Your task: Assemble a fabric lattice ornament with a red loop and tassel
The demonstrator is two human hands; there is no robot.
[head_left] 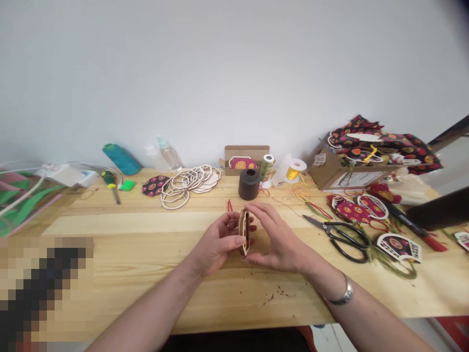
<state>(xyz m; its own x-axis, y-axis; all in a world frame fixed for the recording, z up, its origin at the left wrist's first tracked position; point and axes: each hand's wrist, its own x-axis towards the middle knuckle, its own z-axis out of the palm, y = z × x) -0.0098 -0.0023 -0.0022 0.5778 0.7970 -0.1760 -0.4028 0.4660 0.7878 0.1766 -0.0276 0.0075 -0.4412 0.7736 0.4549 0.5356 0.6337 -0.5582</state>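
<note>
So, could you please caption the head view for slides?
Left hand and right hand around a layered wooden ornament, scissors to the right.

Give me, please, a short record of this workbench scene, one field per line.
Left hand: holding a layered ornament
Right hand: thumb and fingers spread at the ornament's edge; firmness of grip unclear
Ornament pose: upright, nearly edge-on to the camera
Behind the hands: black thread cone
Back left: overlapping pale cut-out frames
Right: black-handled scissors, cardboard box topped with patterned fabric
</note>
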